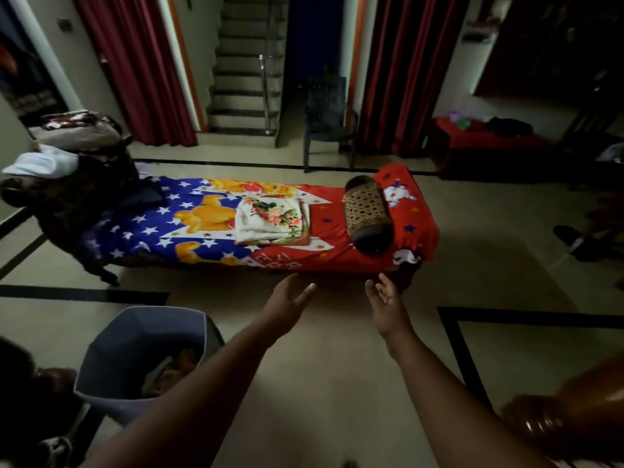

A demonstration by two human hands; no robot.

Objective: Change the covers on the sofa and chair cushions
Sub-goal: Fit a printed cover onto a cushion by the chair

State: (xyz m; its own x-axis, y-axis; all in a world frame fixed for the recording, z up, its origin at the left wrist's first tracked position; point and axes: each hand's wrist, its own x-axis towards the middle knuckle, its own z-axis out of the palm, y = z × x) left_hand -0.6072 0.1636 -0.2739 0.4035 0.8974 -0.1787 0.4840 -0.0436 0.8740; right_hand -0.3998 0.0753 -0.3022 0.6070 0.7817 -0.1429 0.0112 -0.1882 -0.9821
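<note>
Dim tiled floor (320,383) stretches ahead of me to a low cot (405,275) draped in a red and blue cartoon sheet (141,228). On it lie a folded floral cloth (270,219) in the middle and a round bolster cushion (368,214) in a woven-pattern cover toward the red end. I reach both arms forward: my left hand (290,302) and my right hand (388,302) both have their fingers spread loose, holding nothing, short of the cot's near edge. At my lower left stands a grey bin (111,359) with cloth inside.
</note>
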